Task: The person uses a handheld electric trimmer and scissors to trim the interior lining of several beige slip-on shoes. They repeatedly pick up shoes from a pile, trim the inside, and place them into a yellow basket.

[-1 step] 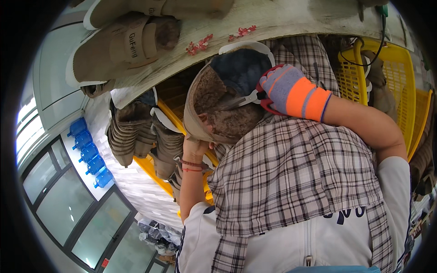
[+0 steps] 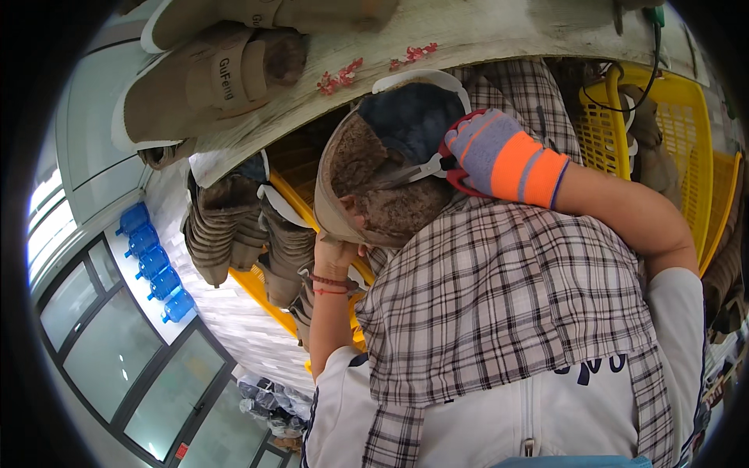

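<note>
My right hand [image 2: 499,156], in a grey and orange glove, is closed on red-handled scissors [image 2: 428,169]. Their metal blades lie against the brown fleece lining of a taupe shoe upper [image 2: 355,156]. A dark blue patch and a white edge show at the upper's far end. From below, my bare left hand [image 2: 339,248] grips the upper's near left edge; a fingertip shows at the lining and most of the other fingers are hidden. The upper rests over my plaid apron [image 2: 507,288].
Finished taupe shoes [image 2: 199,86] stand on the worn workbench [image 2: 468,47] ahead. Stacked shoe uppers [image 2: 226,226] hang over a yellow crate at left. Another yellow basket [image 2: 686,125] holds shoe pieces at right, with a dark cable [image 2: 654,74] above it. Blue water jugs [image 2: 150,251] line the wall.
</note>
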The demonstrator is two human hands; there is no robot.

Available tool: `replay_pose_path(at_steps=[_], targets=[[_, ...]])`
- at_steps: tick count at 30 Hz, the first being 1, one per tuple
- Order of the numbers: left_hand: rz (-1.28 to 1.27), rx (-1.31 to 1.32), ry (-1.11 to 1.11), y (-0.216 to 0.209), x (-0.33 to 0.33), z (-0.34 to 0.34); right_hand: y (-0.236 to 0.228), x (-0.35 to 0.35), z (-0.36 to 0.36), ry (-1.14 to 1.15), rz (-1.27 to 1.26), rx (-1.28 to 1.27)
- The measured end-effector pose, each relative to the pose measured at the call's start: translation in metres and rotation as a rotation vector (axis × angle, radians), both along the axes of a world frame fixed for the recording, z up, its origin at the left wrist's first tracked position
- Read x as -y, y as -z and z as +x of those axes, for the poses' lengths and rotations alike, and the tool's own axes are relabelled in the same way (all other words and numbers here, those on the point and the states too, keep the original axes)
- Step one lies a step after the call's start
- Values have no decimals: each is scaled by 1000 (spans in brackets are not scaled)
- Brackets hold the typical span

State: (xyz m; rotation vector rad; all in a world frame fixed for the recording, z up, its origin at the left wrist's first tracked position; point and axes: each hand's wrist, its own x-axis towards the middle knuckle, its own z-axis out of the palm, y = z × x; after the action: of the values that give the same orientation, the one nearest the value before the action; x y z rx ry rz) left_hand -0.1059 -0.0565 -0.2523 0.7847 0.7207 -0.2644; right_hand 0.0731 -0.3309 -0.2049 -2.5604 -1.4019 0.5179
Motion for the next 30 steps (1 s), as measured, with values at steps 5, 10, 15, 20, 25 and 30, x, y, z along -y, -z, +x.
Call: replay_pose_path(at_steps=[5, 10, 15, 20, 25, 30], targets=[[-1, -33, -49, 31, -14, -19, -11, 6, 2, -51, 2, 37], [-6, -100, -74, 20, -2, -2, -11, -13, -9, -115, 108, -65], [27, -65, 66, 20, -11, -6, 0, -17, -8, 67, -15, -221], [-25, -100, 49, 6, 2, 8, -12, -9, -9, 47, -45, -260], [-80, -111, -24, 10, -2, 7, 2, -17, -15, -272, -85, -88], [-152, -25, 6, 26, -12, 3, -4, -15, -9, -41, 122, -98]])
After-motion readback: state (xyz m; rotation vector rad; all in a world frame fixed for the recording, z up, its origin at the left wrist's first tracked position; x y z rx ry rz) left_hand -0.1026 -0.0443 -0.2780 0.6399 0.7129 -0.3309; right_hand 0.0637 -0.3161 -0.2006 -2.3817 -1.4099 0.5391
